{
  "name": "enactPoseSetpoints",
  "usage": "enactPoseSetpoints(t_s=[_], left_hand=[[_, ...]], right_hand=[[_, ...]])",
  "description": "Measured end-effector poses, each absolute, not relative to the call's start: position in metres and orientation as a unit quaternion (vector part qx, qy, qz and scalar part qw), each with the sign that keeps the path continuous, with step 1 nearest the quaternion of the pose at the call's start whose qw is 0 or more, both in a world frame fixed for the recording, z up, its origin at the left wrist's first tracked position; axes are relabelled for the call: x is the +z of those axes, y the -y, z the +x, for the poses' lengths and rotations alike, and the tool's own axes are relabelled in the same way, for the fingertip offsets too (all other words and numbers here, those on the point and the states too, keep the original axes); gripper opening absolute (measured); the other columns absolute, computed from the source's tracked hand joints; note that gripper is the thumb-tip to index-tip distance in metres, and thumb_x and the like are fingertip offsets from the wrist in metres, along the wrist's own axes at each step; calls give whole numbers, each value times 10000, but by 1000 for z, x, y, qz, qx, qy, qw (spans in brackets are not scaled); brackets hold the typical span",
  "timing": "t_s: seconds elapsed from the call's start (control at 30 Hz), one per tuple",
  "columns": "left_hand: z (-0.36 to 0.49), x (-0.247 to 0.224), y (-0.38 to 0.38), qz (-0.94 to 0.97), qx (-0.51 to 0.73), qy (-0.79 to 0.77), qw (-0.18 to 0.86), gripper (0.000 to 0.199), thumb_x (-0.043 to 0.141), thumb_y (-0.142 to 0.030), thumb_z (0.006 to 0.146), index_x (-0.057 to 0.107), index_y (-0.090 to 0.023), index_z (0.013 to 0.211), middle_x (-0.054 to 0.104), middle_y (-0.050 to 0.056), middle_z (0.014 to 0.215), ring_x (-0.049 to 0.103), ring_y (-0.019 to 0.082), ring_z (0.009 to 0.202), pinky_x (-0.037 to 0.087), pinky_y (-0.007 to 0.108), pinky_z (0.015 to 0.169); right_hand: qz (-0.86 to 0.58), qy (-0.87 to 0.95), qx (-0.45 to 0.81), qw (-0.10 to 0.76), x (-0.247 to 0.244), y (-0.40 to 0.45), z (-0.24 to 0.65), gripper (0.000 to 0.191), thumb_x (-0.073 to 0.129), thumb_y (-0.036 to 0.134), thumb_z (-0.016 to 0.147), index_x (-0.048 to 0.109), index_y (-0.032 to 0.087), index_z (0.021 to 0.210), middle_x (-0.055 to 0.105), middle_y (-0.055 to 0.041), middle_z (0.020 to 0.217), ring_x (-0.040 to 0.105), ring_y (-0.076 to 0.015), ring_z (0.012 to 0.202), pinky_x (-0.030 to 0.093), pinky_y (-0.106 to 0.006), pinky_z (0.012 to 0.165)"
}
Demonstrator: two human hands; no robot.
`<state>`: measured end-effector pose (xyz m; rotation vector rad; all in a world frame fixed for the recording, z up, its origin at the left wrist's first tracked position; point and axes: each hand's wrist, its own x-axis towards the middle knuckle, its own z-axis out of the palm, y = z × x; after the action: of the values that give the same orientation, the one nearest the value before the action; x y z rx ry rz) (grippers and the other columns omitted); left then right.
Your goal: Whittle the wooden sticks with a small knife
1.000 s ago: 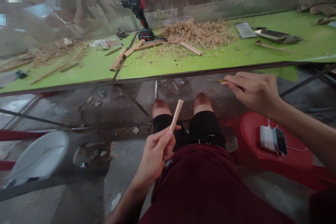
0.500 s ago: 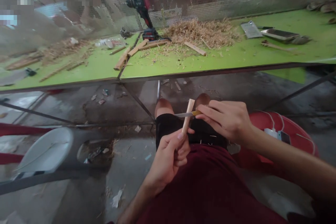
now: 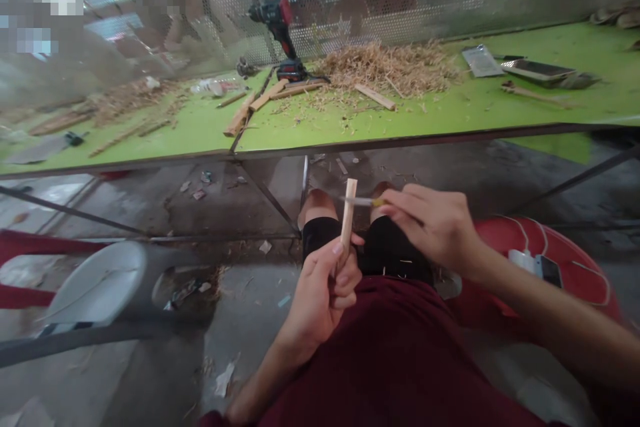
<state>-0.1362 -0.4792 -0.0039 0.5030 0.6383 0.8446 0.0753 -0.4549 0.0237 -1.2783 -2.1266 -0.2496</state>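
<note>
A pale wooden stick (image 3: 349,213) stands nearly upright above my lap, its lower end wrapped in the fingers of my left hand (image 3: 327,290). My right hand (image 3: 435,223) is closed on the yellow handle of a small knife (image 3: 361,201). The thin blade points left and lies across the upper part of the stick; whether it touches the wood is too small to tell.
A green table (image 3: 300,133) spans the front, bearing a cordless drill (image 3: 283,37), wood shavings (image 3: 390,67), wood strips and a phone-like device (image 3: 537,70). A red stool (image 3: 580,283) is at my right, a grey chair (image 3: 95,287) at left.
The stick has turned more upright and its top has shifted left. My right hand has moved slightly, and the knife blade is higher in view. The table appears slightly lower and further right.
</note>
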Motion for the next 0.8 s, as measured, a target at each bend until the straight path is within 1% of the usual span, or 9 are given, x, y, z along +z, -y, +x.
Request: enactPoseSetpoints(t_s=[0.13,0.23,0.3,0.4,0.5,0.67,0.73,0.8], left_hand=[[-133,-6,480,238,387,-290,842,273,670,-418,910,625,-159,985,284,-107,579,72,36,474,94,115,367],[-133,-7,481,240,396,-294,836,280,682,-419,907,621,-157,986,294,-105,599,79,31,480,102,110,373],[-133,-7,482,241,401,-298,832,283,693,-416,902,619,-157,986,292,-106,604,78,30,482,98,110,374],[-133,-7,481,244,401,-303,829,286,700,-417,897,620,-157,985,293,-107,602,77,28,479,95,112,374],[-132,-6,480,250,402,-306,826,284,704,-414,893,623,-156,979,297,-107,600,80,26,476,94,114,374],[-130,-6,478,256,403,-314,821,294,713,-417,881,629,-158,994,292,-106,612,74,25,478,84,118,370],[-131,-7,481,262,399,-312,822,292,706,-415,887,635,-156,1001,287,-104,613,80,25,478,82,120,371],[-131,-8,485,272,379,-302,832,295,692,-418,898,644,-148,1008,288,-103,603,94,25,473,88,124,373]], right_hand=[[-441,827,-144,316,6,454,64,273,510,347,1058,751,221,1086,695,6,748,590,-117,583,364,-275,546],[-427,831,-194,299,6,447,66,281,517,358,1059,759,221,1025,682,16,718,562,-114,566,336,-283,538],[-408,836,-214,298,10,443,69,285,530,360,1056,762,207,995,684,15,715,554,-113,566,339,-281,547],[-398,837,-233,293,16,438,74,297,518,365,1063,762,211,998,692,15,728,550,-118,581,347,-276,570],[-399,834,-249,288,17,434,78,301,531,380,1056,766,208,980,685,11,718,533,-123,575,328,-285,560],[-422,829,-247,272,16,426,85,328,509,411,1061,778,231,1010,694,2,729,520,-126,577,306,-287,558],[-458,814,-239,266,17,415,97,332,504,417,1057,782,243,1004,704,-9,741,536,-135,589,293,-292,546],[-515,776,-232,282,20,400,116,338,511,415,1047,788,238,970,724,-33,761,568,-150,609,290,-293,535]])
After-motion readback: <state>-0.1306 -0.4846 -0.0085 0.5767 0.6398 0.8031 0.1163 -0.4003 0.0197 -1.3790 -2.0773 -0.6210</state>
